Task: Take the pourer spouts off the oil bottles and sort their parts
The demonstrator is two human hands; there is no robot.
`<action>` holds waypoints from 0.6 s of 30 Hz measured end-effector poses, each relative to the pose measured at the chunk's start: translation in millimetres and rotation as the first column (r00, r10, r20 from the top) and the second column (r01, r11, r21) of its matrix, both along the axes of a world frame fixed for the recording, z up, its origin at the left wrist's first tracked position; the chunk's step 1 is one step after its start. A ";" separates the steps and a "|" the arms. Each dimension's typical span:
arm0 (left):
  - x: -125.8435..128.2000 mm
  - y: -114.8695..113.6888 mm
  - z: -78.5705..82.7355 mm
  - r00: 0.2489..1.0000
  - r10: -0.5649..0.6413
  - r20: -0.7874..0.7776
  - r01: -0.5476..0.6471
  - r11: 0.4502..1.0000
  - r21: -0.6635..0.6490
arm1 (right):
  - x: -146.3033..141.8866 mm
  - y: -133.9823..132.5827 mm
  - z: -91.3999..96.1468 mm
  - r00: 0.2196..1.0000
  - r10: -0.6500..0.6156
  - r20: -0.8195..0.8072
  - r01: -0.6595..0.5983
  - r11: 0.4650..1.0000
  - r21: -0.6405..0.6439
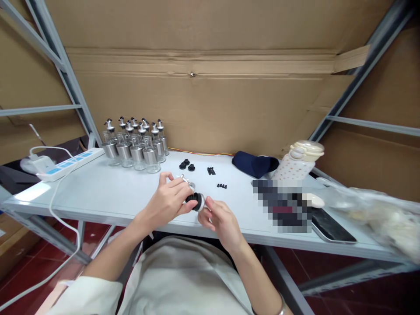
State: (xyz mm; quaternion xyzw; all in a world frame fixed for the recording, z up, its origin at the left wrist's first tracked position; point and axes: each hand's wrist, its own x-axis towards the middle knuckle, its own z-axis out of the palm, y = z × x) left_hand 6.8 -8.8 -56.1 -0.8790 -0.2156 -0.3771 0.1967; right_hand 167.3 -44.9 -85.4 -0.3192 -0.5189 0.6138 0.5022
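A black-and-silver pourer stopper [198, 201] is held just above the table's front part. My left hand [170, 199] pinches its black end between thumb and fingers. From the other side, my right hand [220, 219] closes thumb and fingertips on the silver rim. Partly hidden behind my left fingers are small silver parts [189, 183]; whether they lie on the table or are held, I cannot tell. Beyond my hands lie three black ribbed plugs [191, 167], some thin black pieces [211, 171] and a row of several tiny black caps [222, 186].
Several glass bottles with steel sleeves [151, 156] stand at back left, some with pourers. A white power strip [75, 163] lies left, its cable hanging down. To the right are a navy cap [255, 164], a dotted flask [294, 164], a phone [333, 225] and a plastic bag [377, 214].
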 end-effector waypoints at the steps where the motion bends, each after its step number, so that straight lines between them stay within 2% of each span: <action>1: -1.7 2.6 1.6 0.999 -0.019 -0.030 0.020 1.000 0.024 | 0.5 1.3 -0.5 0.997 0.049 -0.062 -0.053 0.997 -0.059; 3: -8.3 12.3 6.0 0.999 -0.033 -0.030 0.033 0.999 0.003 | 3.1 5.3 -3.4 0.986 0.083 -0.143 -0.101 0.987 -0.128; 4: -13.3 19.8 9.2 1.000 -0.006 0.012 0.007 0.999 -0.036 | 5.1 7.8 -6.0 0.987 0.041 -0.156 -0.064 0.988 -0.142; 6: -24.9 40.2 17.2 0.982 0.138 0.126 -0.119 0.981 -0.151 | 9.6 13.6 -13.3 0.984 -0.148 -0.098 0.136 0.984 -0.115; 7: -30.3 53.1 21.4 0.960 0.242 0.138 -0.208 0.952 -0.223 | 11.8 16.6 -17.8 0.963 -0.268 -0.035 0.266 0.962 -0.062; 9: -37.8 82.6 27.8 0.931 0.366 0.005 -0.342 0.873 -0.348 | 15.1 22.5 -27.5 0.899 -0.426 0.101 0.419 0.904 0.082; 11: -39.2 114.4 28.6 0.908 0.375 -0.184 -0.418 0.812 -0.408 | 17.0 27.3 -36.4 0.853 -0.480 0.205 0.444 0.874 0.196; 14: -32.6 158.5 17.3 0.857 0.390 -0.339 -0.510 0.738 -0.441 | 18.8 31.2 -45.0 0.807 -0.519 0.283 0.445 0.848 0.286; 16: -26.7 181.7 4.2 0.840 0.398 -0.369 -0.539 0.700 -0.469 | 20.1 31.6 -47.6 0.793 -0.530 0.300 0.452 0.842 0.294; 18: -22.5 198.9 -10.3 0.841 0.404 -0.361 -0.539 0.684 -0.492 | 21.3 30.8 -48.5 0.789 -0.532 0.307 0.463 0.843 0.273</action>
